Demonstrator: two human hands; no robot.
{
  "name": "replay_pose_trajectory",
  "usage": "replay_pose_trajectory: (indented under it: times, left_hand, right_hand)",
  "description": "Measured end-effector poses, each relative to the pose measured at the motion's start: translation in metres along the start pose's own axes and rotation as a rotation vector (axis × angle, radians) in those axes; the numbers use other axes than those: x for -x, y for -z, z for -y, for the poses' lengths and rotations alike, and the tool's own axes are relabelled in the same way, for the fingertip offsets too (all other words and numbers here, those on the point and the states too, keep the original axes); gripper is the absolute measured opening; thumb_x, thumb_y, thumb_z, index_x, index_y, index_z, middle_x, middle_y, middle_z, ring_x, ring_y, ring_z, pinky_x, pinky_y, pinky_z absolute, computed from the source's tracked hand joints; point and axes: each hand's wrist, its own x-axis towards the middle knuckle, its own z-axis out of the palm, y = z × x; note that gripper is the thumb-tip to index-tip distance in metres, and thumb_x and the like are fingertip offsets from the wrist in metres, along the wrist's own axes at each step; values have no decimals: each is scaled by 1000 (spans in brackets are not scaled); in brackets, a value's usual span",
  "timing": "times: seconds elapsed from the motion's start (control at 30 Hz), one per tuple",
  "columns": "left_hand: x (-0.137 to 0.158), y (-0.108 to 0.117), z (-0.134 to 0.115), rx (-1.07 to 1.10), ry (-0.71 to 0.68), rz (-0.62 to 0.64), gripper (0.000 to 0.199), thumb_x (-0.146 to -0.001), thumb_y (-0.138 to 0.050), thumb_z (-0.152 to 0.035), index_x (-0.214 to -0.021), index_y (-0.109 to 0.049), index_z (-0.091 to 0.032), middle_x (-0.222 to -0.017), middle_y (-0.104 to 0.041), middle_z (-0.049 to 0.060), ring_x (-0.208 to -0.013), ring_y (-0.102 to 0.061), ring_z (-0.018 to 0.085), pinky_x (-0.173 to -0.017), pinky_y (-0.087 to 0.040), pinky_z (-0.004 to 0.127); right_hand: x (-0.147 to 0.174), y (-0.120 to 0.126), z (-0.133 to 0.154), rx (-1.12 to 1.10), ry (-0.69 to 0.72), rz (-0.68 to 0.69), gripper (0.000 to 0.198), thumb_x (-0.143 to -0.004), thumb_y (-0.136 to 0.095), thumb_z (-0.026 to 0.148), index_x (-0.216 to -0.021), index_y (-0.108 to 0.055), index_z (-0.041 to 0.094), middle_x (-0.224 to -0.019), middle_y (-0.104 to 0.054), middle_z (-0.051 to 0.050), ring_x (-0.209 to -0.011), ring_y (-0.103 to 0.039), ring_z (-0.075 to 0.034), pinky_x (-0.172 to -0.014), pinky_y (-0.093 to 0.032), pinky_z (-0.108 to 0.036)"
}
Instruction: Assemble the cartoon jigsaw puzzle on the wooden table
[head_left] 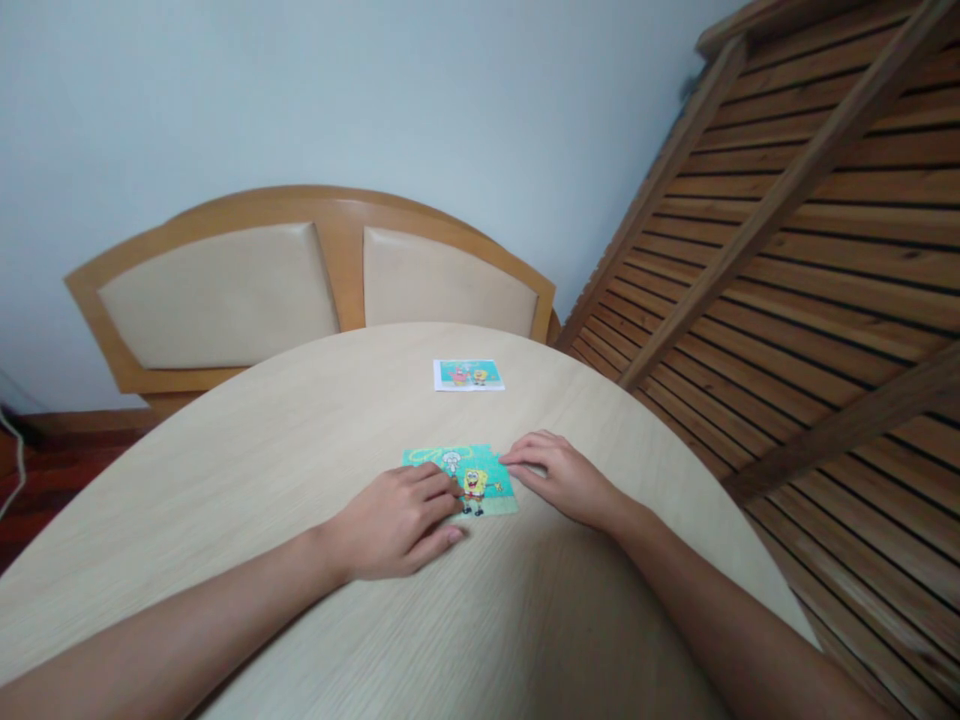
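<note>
A teal jigsaw puzzle (pixel 491 484) with a yellow square cartoon figure and a pale cartoon head lies flat on the table. My left hand (pixel 405 515) rests over its left part, palm down, fingers stretched out and thumb apart, hiding that side of the picture. At the upper right corner, where the puzzle's edge looks stepped, my right hand (pixel 559 475) touches down with thumb and fingertips pressed together. Whatever may sit between those fingertips is too small to make out.
Beyond the puzzle, a white sheet with a printed cartoon picture (pixel 470 375) lies on the round wooden table (pixel 315 400). Behind the table stands a wooden headboard (pixel 349 265) with cream panels. A slatted wooden frame (pixel 795 250) leans along the right side.
</note>
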Motion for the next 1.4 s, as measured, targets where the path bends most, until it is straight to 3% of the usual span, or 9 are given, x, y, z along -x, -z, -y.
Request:
replay_pose_trajectory:
  times: [0.17, 0.3, 0.63, 0.83, 0.93, 1.0, 1.1, 1.27, 1.4]
  left_hand:
    - [0, -2, 1, -12, 15, 30, 32, -106, -40, -39, -109, -64, -19, -107, -68, 10, -101, -63, 25, -92, -53, 41]
    - [0, -3, 0, -17, 11, 17, 31, -106, -40, -38, -109, -64, -19, -107, -68, 10, -102, -63, 25, -92, -53, 41]
    - [0, -2, -1, -4, 6, -6, 29, -106, -41, -36, -109, -64, -19, -105, -69, 9, -101, -64, 24, -92, -53, 40]
    - [0, -2, -1, -13, 1, -17, 30, -106, -41, -37, -109, -64, -19, -104, -69, 10, -101, -63, 24, -93, -53, 39]
    - [0, -1, -1, -12, 1, -17, 28, -106, -41, -36, -109, -64, -20, -104, -69, 9, -101, -64, 24, -93, -53, 38]
    - [-1, -1, -1, -8, 5, -14, 28, -106, -41, -36, -109, -64, -19, -103, -69, 9, -100, -64, 24, -92, -53, 39]
    - [-1, 0, -1, -1, 1, -17, 28, -106, -41, -35, -109, -64, -19, -103, -68, 9, -100, -64, 24, -92, -53, 39]
    - [-1, -1, -1, -6, 4, -7, 27, -105, -42, -35, -109, -64, -19, -103, -68, 9, -100, -64, 24, -92, -53, 40]
    - [-1, -1, -1, -7, 7, -6, 27, -105, -42, -35, -109, -64, -20, -103, -68, 9, -100, -64, 24, -92, -53, 40]
  right_hand:
    - [7, 19, -17, 49, -228, -135, 18, -94, -60, 27, -98, -76, 21, -102, -75, -8, -97, -68, -24, -90, -51, -39]
    - [11, 23, -25, 51, -359, -108, 18, -91, -63, 31, -90, -77, 20, -96, -76, -8, -89, -70, -24, -82, -52, -37]
    - [11, 13, -19, 139, -301, -65, 12, -88, -67, 31, -87, -75, 22, -93, -75, -6, -89, -68, -23, -79, -49, -34]
    - [11, 18, -15, 227, -332, -54, 24, -90, -64, 36, -72, -68, 22, -85, -73, -5, -81, -66, -22, -72, -47, -33]
    - [11, 21, -13, 184, -302, -52, 13, -90, -60, 26, -89, -73, 22, -95, -74, -6, -88, -68, -23, -79, -49, -34]
    - [12, 22, -11, 141, -238, -26, 19, -88, -60, 20, -101, -74, 22, -104, -74, -7, -97, -68, -23, -87, -49, -35]
    - [12, 22, -9, 125, -193, 11, 18, -86, -62, 18, -96, -75, 23, -104, -73, -6, -100, -67, -24, -90, -49, -36]
    - [12, 22, -6, 147, -239, 10, 9, -85, -64, 19, -78, -70, 21, -92, -71, -5, -90, -66, -22, -83, -49, -34]
    - [13, 20, -7, 149, -221, 9, 13, -87, -65, 22, -97, -73, 22, -103, -72, -7, -99, -66, -24, -89, -49, -36]
